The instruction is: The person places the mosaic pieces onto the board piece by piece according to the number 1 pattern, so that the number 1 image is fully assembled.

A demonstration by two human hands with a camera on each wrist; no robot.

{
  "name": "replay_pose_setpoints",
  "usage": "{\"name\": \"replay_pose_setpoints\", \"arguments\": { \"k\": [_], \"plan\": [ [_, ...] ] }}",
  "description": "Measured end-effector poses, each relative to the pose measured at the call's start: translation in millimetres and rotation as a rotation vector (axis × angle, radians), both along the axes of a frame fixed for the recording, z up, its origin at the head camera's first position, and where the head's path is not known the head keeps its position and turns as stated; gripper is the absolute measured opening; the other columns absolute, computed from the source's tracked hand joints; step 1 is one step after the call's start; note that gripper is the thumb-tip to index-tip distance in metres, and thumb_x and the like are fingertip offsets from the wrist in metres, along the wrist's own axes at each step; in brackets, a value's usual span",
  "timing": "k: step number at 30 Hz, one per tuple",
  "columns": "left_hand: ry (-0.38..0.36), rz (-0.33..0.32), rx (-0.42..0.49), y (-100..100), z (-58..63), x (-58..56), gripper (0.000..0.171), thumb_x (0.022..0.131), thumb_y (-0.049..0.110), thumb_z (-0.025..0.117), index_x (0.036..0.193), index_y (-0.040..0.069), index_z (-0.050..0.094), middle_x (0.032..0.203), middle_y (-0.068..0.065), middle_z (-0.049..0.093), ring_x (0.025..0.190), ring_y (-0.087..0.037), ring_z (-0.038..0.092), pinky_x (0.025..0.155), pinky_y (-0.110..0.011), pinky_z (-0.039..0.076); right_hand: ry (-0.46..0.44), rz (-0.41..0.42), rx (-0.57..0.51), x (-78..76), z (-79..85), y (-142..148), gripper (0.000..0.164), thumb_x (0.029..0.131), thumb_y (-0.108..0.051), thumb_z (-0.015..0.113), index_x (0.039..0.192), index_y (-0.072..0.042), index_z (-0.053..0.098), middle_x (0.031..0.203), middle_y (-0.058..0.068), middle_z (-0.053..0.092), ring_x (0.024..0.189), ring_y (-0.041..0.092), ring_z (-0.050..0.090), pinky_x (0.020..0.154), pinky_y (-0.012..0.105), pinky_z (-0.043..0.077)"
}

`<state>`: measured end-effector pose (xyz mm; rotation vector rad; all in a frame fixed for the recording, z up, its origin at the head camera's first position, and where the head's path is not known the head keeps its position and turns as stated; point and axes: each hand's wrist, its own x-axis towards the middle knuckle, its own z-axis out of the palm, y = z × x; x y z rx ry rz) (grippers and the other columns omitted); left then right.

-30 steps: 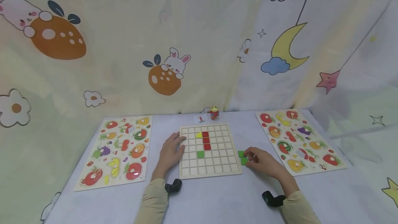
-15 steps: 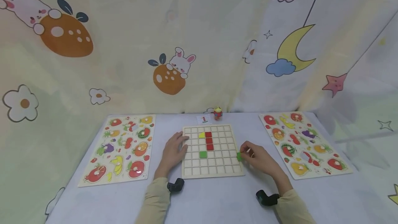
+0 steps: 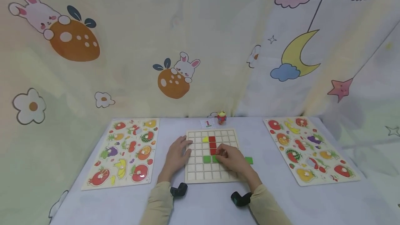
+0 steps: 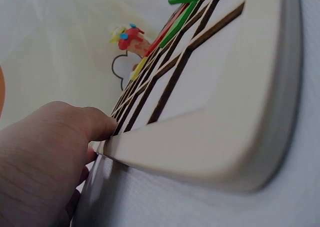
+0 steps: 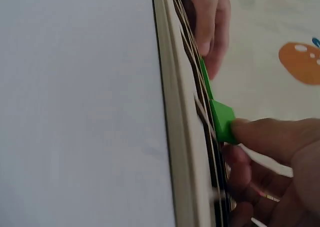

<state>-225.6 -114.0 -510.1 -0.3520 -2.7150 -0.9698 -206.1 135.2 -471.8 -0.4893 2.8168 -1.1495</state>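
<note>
My right hand (image 3: pixel 232 158) is over the wooden grid board (image 3: pixel 212 180), pinching a square green tile (image 5: pixel 223 119) between thumb and fingers. That tile is tilted, just right of another green tile (image 3: pixel 207 159) lying in a cell. Above it, red tiles (image 3: pixel 212 142) form a column, with a yellow piece (image 3: pixel 205 139) of slanted outline beside the top one. My left hand (image 3: pixel 176 156) rests at the board's left edge, its thumb (image 4: pixel 100 123) touching the frame in the left wrist view. One more green tile (image 3: pixel 249 160) lies off the board's right side, partly hidden by my right hand.
Fruit puzzle boards stand on both sides, one left (image 3: pixel 125 153) and one right (image 3: pixel 309 152). Behind the grid are a small pattern card (image 3: pixel 207 123) and a toy figure (image 3: pixel 221 117). A printed cloth (image 3: pixel 134 89) hangs at the back.
My right hand has picked up a green tile from beside the board and carried it left over the grid, beside the placed green one. My left hand has stayed at the edge.
</note>
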Motion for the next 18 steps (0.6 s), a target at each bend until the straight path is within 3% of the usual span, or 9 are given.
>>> {"name": "replay_pose_setpoints", "arguments": {
  "k": [7,9,13,18],
  "plan": [
    [0.012,-0.015,0.003,4.0,0.7,1.8,0.031,0.089,0.02,0.061,0.12,0.017,0.063,0.144,-0.011,0.047,0.137,-0.033,0.038,0.113,-0.053,0.03,0.026,0.008,0.054,2.2,3.3,-2.0,0.005,0.087,-0.02,0.067,0.086,-0.021,0.063,0.081,-0.009,0.057,0.071,0.009,0.049,0.061,0.02,0.043],
    [0.003,-0.011,-0.005,3.6,1.5,2.1,0.032,0.089,0.02,0.06,0.121,0.017,0.063,0.144,-0.011,0.047,0.137,-0.032,0.038,0.114,-0.052,0.029,0.026,0.027,0.036,2.8,5.3,3.5,0.003,0.088,-0.018,0.065,0.091,-0.018,0.064,0.082,-0.007,0.057,0.07,0.009,0.049,0.06,0.02,0.043],
    [-0.004,0.002,-0.011,1.8,3.2,2.4,0.032,0.089,0.02,0.06,0.121,0.017,0.063,0.144,-0.011,0.046,0.138,-0.032,0.037,0.114,-0.052,0.029,0.049,0.097,0.026,4.6,7.8,11.5,0.017,0.091,-0.014,0.061,0.107,-0.015,0.066,0.084,-0.004,0.056,0.069,0.009,0.047,0.059,0.019,0.041],
    [-0.018,0.004,0.0,1.3,1.9,3.1,0.032,0.089,0.02,0.061,0.121,0.017,0.062,0.144,-0.01,0.046,0.138,-0.032,0.037,0.114,-0.052,0.029,0.002,0.159,0.103,9.2,7.3,8.8,0.023,0.093,-0.023,0.059,0.114,-0.022,0.065,0.092,-0.009,0.053,0.076,0.009,0.047,0.063,0.018,0.043]
  ]
}}
